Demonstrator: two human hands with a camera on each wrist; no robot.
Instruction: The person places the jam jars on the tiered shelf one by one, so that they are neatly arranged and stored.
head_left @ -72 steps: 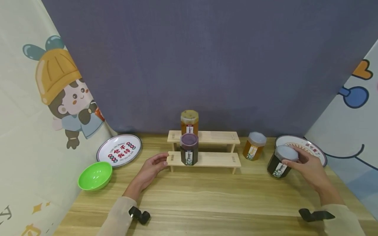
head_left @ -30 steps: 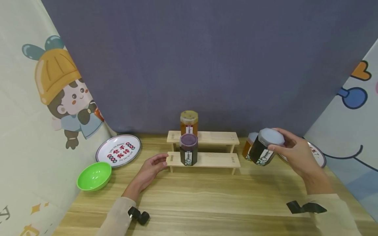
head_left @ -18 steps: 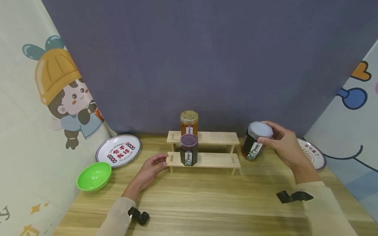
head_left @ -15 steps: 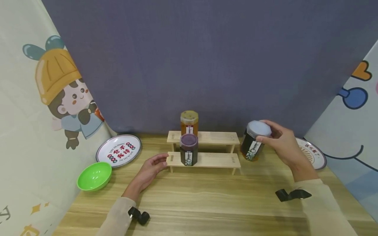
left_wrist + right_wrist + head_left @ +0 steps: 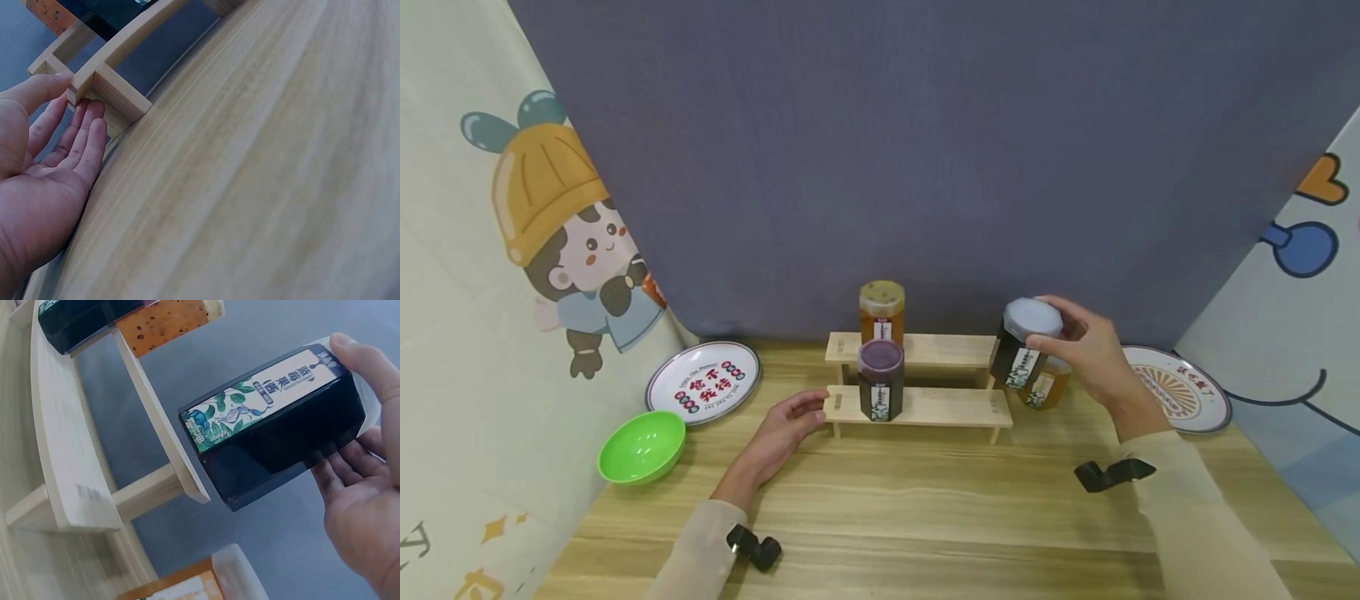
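My right hand (image 5: 1093,354) grips a dark blueberry jam jar (image 5: 1018,358) by its white lid. The jar is in the air, slightly tilted, beside the right end of the two-step wooden shelf (image 5: 940,404). In the right wrist view the jam jar (image 5: 275,450) has its label showing, and a gap separates it from the upper board. My left hand (image 5: 778,437) holds the lower step's left end, thumb above the board and fingers below it in the left wrist view. A purple-lidded dark jar (image 5: 881,379) stands on the lower step; an amber jar (image 5: 882,308) stands behind it on the upper.
An orange jar (image 5: 1048,385) stands on the table right of the shelf, partly hidden by the held jar. A patterned plate (image 5: 1180,392) lies at the right. On the left are another plate (image 5: 703,383) and a green bowl (image 5: 642,450). A dark cloth (image 5: 880,150) hangs behind.
My right hand has lifted the blueberry jam jar from near the right plate and carried it left past the orange jar to the shelf's right end. My left hand has stayed put.
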